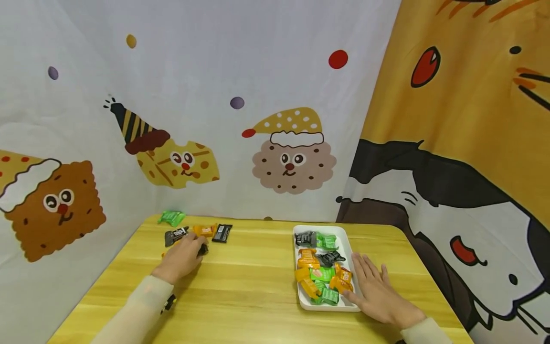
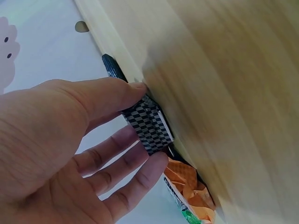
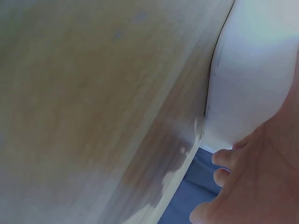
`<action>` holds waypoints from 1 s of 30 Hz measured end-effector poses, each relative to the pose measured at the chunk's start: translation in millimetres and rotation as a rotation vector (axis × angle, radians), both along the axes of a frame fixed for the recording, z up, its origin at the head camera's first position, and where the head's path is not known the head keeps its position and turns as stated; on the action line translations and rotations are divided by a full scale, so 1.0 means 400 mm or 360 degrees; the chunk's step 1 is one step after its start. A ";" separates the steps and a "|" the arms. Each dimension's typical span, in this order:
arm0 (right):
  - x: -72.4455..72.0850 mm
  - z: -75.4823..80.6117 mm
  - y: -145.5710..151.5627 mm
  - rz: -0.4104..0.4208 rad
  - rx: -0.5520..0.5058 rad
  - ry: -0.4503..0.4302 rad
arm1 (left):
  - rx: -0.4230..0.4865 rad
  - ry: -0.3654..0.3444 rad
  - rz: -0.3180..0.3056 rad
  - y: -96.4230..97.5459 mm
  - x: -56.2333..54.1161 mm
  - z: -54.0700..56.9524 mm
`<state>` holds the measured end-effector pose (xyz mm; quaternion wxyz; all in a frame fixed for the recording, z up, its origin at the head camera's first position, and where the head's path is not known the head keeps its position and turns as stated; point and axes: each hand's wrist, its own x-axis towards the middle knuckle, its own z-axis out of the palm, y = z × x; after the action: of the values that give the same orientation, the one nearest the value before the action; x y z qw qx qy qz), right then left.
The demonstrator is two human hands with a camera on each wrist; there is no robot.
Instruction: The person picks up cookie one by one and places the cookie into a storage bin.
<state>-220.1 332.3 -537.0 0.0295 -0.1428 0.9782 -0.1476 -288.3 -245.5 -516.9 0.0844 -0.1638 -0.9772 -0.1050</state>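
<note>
At the left of the table my left hand (image 1: 182, 258) pinches a black-wrapped candy (image 2: 148, 122) between thumb and fingers; its checkered wrapper shows in the left wrist view. Around that hand lie a dark candy (image 1: 176, 235), an orange candy (image 1: 205, 230), another black candy (image 1: 221, 233) and a green candy (image 1: 172, 218). My right hand (image 1: 380, 294) rests with extended fingers along the right side of a white tray (image 1: 304, 302). In the tray are several wrapped candies, among them an orange one (image 1: 307, 258), a black one (image 1: 331, 258) and a green one (image 1: 329, 295).
The wooden table (image 1: 249, 277) ends at a white cloth backdrop (image 1: 193, 62) printed with cartoon food. On the right hangs an orange cloth (image 1: 468, 114) with cartoon animals. Bare wood lies between the loose candies and the tray.
</note>
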 end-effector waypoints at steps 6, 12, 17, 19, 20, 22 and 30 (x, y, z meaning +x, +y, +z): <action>0.001 -0.002 0.002 0.0001 0.0015 -0.0005 | 0.0019 -0.0008 -0.0022 0.004 0.000 0.002; 0.001 0.002 0.003 0.0005 -0.0008 0.0009 | 0.0064 -0.0005 -0.0026 0.004 0.004 0.000; 0.004 0.001 0.001 0.0012 0.0009 0.0023 | 0.0095 -0.0041 -0.0037 0.004 0.011 0.001; 0.004 0.001 0.000 0.0008 0.0017 0.0027 | 0.0107 -0.0051 -0.0047 0.005 0.011 0.004; 0.003 0.002 0.000 0.0005 0.0019 0.0025 | 0.0112 -0.0048 -0.0054 0.005 0.011 0.005; 0.001 0.002 0.000 0.0001 0.0021 0.0022 | 0.0120 -0.0043 -0.0064 0.006 0.010 0.007; -0.002 -0.006 0.003 -0.0005 0.0014 0.0015 | 0.0140 -0.0008 -0.0095 0.015 0.005 0.013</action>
<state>-221.0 333.4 -539.4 0.0253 -0.1419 0.9792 -0.1427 -286.4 -239.4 -511.8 0.0860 -0.1887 -0.9665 -0.1508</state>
